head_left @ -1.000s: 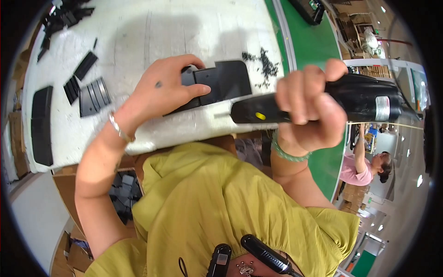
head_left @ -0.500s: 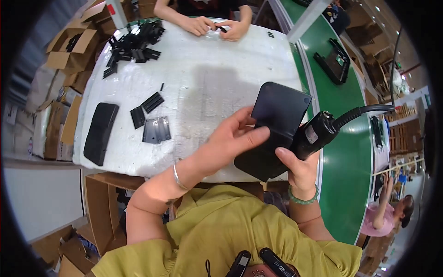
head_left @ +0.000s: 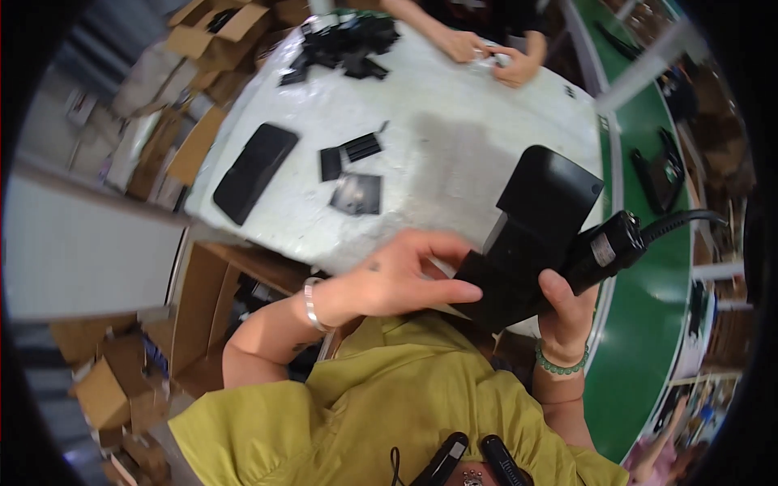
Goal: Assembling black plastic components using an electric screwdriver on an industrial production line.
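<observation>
Above my lap, a black plastic housing is held up, its broad upper flap tilted away. My left hand grips its lower left edge, thumb on the near face and fingers behind. On the other side, my right hand presses its thumb against the housing. The same hand holds a black corded electric screwdriver, its cable end pointing up and right; its bit is out of sight. Left of my hands, a long black cover lies on the white table, with several small black plates nearby.
A heap of black parts covers the far left of the table. Across from me, another person's hands handle something small. A green conveyor runs along the right. Open cardboard boxes stand at the left.
The view has swung, so the table sits higher and further right. My left hand has slid from the housing's upper part down to its lower left edge.
</observation>
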`<state>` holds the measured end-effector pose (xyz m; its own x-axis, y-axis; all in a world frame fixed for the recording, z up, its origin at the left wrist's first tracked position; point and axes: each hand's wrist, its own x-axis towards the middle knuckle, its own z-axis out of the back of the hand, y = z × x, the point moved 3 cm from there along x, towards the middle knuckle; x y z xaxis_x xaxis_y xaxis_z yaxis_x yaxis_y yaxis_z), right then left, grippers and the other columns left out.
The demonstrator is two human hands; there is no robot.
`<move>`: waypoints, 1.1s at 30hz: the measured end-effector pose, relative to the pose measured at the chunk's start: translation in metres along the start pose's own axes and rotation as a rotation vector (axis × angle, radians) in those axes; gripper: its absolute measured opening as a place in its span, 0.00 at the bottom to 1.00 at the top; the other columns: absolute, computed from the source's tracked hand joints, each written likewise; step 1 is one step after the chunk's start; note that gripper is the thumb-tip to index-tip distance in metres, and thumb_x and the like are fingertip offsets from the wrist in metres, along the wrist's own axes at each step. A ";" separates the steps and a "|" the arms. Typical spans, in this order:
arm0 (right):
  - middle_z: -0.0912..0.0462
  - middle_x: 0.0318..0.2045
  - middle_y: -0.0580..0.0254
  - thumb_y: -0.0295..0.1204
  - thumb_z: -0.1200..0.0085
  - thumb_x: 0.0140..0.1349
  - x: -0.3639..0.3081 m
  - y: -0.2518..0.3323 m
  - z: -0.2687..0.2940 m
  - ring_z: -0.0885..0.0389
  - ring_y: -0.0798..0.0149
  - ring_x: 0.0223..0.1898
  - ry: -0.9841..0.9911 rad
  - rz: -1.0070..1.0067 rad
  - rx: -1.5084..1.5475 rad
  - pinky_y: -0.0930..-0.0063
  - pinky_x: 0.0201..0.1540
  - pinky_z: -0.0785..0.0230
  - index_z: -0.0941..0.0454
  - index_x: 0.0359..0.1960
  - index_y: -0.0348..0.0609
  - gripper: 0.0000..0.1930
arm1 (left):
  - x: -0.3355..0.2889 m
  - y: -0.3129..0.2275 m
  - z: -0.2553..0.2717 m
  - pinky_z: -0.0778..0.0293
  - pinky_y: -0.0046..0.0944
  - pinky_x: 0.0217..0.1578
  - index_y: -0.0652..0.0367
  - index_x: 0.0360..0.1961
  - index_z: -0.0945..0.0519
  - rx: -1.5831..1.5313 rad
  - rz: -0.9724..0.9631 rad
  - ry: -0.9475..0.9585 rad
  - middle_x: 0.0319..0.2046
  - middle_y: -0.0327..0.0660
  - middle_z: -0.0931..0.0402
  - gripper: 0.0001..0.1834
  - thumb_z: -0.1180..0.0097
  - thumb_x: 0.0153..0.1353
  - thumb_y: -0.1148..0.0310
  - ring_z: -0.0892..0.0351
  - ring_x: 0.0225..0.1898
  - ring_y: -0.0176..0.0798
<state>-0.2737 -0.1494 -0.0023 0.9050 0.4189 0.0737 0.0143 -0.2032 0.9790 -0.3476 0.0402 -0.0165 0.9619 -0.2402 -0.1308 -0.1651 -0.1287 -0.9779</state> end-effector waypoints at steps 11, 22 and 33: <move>0.23 0.32 0.55 0.28 0.48 0.56 0.022 -0.010 -0.006 0.26 0.69 0.24 -0.055 -0.119 0.205 0.80 0.28 0.35 0.36 0.51 0.32 0.22 | -0.185 0.037 0.232 0.39 0.31 0.48 0.54 0.41 0.22 0.156 0.171 -1.068 0.35 0.25 0.26 0.12 0.47 0.60 0.61 0.33 0.41 0.22; 0.21 0.25 0.60 0.30 0.38 0.48 0.063 -0.028 -0.008 0.23 0.72 0.22 0.121 -0.137 0.301 0.81 0.24 0.35 0.29 0.36 0.35 0.17 | -0.383 0.116 0.195 0.35 0.41 0.54 0.64 0.53 0.31 -0.127 0.037 -1.055 0.51 0.44 0.29 0.21 0.51 0.60 0.67 0.30 0.51 0.40; 0.23 0.23 0.65 0.28 0.37 0.45 0.058 -0.032 -0.022 0.26 0.76 0.21 0.188 -0.178 0.281 0.81 0.24 0.34 0.29 0.38 0.39 0.18 | -0.123 0.017 0.068 0.29 0.38 0.36 0.57 0.44 0.26 1.123 0.420 -0.384 0.38 0.44 0.25 0.14 0.44 0.56 0.67 0.26 0.37 0.38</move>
<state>-0.2310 -0.0996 -0.0248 0.7846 0.6191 -0.0337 0.3039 -0.3365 0.8913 -0.4542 0.1332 -0.0280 0.9126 0.2554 -0.3194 -0.3787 0.8226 -0.4242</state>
